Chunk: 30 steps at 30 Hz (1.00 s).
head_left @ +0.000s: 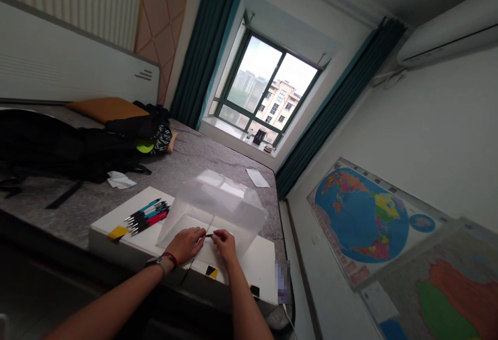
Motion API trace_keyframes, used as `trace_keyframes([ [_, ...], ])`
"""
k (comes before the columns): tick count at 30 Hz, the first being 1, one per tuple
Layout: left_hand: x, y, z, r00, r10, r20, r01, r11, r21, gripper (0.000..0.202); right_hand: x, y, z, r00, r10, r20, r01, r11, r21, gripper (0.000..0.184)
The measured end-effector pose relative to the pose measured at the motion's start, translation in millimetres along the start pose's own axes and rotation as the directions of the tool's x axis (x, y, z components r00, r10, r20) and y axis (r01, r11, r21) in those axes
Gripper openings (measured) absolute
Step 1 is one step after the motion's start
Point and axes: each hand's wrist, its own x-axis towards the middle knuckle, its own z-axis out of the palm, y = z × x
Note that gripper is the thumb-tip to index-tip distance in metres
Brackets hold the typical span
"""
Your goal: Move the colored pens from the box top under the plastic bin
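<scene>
Both hands are meeting right at the front of the white surface (259, 267), which sits on a grey bed (187, 158). The left hand (189, 242) and right hand (225, 244) each have a fingertip grip closed on one end of a dark pen (210, 235), so it hangs level between them, just above the surface. It's too small to make out more than that. Directly behind the hands is a clear plastic box (218, 208), tilted a bit, with its near edge touching the surface. A row of pens (148, 215), black, teal and red, lies off to the left, well apart from the hands. There's a watch (155, 262) on the left wrist. A black bag (58, 148) is further back on the bed, and a world map (361, 215) leans on the right wall.
</scene>
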Motion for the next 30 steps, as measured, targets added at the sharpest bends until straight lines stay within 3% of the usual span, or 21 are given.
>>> trace_keyframes([
  [4,1,2,-3.2,1.000,0.002,0.025,-0.003,0.999,0.032,0.021,0,2,1,0.999,0.030,-0.024,-0.028,0.998,0.063,0.034],
  [9,2,3,-5.1,0.999,0.003,0.040,-0.006,0.998,0.068,0.020,-2,-2,2,0.998,0.043,-0.052,-0.042,0.999,0.025,0.031],
  [17,5,3,-6.1,0.996,-0.070,0.050,0.063,0.990,0.129,0.021,-1,-7,3,0.985,0.105,-0.135,-0.099,0.994,0.053,0.035],
  [24,8,6,-7.6,0.994,-0.088,0.064,0.077,0.984,0.159,0.023,-3,-14,3,0.987,0.094,-0.132,-0.089,0.995,0.038,0.027],
  [30,8,1,-4.0,0.996,-0.036,0.086,0.027,0.994,0.110,0.027,-5,-14,2,0.989,0.080,-0.122,-0.080,0.997,0.005,0.022],
])
